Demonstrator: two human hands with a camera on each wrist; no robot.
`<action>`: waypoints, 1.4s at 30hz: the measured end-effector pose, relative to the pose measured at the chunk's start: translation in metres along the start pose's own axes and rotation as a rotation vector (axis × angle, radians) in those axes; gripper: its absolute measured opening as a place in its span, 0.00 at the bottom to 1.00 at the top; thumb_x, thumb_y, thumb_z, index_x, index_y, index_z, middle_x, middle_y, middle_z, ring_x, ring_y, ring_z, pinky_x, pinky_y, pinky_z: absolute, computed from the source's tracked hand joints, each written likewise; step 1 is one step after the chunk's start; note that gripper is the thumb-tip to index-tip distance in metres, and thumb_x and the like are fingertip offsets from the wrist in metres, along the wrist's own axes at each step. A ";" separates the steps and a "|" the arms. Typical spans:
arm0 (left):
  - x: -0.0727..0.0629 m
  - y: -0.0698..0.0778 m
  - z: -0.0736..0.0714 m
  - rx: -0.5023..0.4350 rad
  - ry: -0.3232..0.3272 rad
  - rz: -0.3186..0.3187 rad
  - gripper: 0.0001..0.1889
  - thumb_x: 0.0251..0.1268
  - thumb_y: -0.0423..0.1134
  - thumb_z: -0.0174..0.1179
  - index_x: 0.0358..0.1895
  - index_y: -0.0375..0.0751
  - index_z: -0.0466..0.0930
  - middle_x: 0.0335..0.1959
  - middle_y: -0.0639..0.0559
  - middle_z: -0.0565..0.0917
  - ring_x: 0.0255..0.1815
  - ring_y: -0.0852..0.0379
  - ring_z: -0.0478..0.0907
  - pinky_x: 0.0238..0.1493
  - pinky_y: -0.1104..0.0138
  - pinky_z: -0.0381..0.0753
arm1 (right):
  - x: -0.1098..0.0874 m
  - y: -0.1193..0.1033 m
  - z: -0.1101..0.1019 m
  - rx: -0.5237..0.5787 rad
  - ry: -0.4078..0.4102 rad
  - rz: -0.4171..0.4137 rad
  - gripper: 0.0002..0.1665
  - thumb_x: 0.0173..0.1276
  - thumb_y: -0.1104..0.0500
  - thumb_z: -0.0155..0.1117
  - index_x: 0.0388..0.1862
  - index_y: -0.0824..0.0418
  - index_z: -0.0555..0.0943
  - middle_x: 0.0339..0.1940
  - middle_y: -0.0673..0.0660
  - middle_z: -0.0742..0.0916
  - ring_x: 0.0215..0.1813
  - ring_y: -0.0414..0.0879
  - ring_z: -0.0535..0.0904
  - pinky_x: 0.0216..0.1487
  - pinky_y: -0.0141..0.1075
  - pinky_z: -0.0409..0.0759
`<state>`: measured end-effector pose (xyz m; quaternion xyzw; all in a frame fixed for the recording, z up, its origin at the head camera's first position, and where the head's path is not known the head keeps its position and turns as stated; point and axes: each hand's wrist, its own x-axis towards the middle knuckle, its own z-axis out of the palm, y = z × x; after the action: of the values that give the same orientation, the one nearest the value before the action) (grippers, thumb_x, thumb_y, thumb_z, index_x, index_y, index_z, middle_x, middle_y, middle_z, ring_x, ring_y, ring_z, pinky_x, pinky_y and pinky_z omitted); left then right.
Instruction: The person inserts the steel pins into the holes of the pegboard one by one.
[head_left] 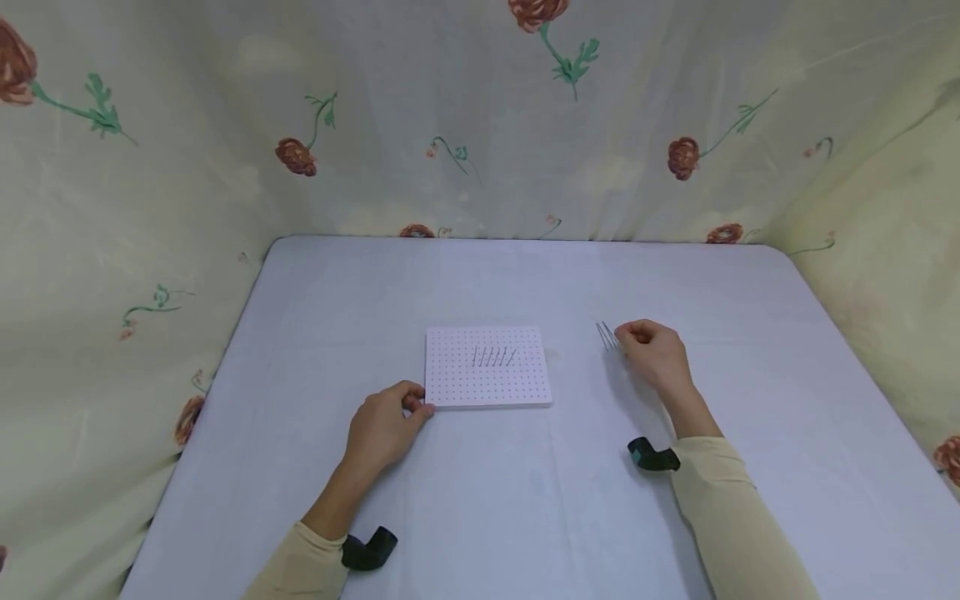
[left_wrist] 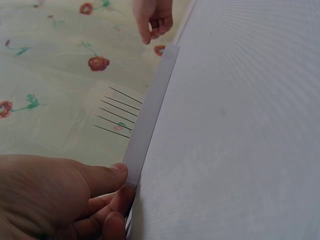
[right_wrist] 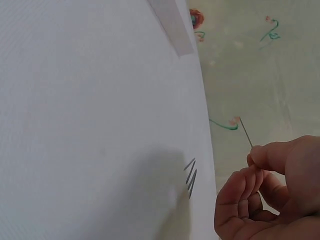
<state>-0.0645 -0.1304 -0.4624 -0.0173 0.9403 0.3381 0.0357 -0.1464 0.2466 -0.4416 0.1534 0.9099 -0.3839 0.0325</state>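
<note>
A white perforated board (head_left: 487, 387) lies on the table, with several thin metal pins (head_left: 493, 357) standing in a slanting row in its holes. My left hand (head_left: 386, 423) holds the board at its near left corner, thumb and fingertips against the edge. In the left wrist view the thumb (left_wrist: 107, 179) touches the board's edge (left_wrist: 150, 120). To the right of the board, my right hand (head_left: 656, 354) pinches one thin metal pin (right_wrist: 245, 132) between thumb and forefinger, above the table. Several loose pins (right_wrist: 191, 176) lie on the table beside this hand.
A white cloth covers the table (head_left: 487, 500). Flower-printed curtains (head_left: 480, 108) hang behind it and at both sides. Black wrist-worn pieces (head_left: 369, 550) sit by both sleeves, one near the table's right half (head_left: 652, 456).
</note>
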 end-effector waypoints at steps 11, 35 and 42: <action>0.000 -0.001 0.000 -0.004 0.002 0.005 0.15 0.65 0.42 0.70 0.51 0.38 0.86 0.31 0.52 0.86 0.24 0.58 0.72 0.24 0.67 0.67 | -0.008 -0.018 0.005 0.012 -0.064 -0.074 0.24 0.76 0.45 0.55 0.51 0.65 0.81 0.41 0.57 0.83 0.42 0.48 0.76 0.39 0.35 0.73; 0.000 0.000 0.000 -0.004 -0.008 -0.004 0.15 0.66 0.42 0.70 0.52 0.39 0.85 0.32 0.53 0.86 0.25 0.58 0.72 0.26 0.68 0.67 | -0.010 -0.024 0.022 0.215 -0.044 -0.063 0.20 0.74 0.52 0.63 0.55 0.65 0.81 0.41 0.55 0.88 0.34 0.31 0.84 0.45 0.31 0.85; 0.001 0.000 0.000 -0.004 -0.005 0.001 0.15 0.66 0.42 0.70 0.51 0.39 0.86 0.31 0.52 0.86 0.24 0.58 0.72 0.25 0.68 0.67 | -0.010 -0.032 0.032 0.227 -0.042 -0.089 0.18 0.75 0.55 0.63 0.54 0.67 0.83 0.43 0.59 0.89 0.34 0.32 0.84 0.45 0.31 0.86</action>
<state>-0.0651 -0.1305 -0.4619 -0.0160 0.9395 0.3399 0.0380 -0.1483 0.2003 -0.4407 0.1077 0.8656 -0.4887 0.0168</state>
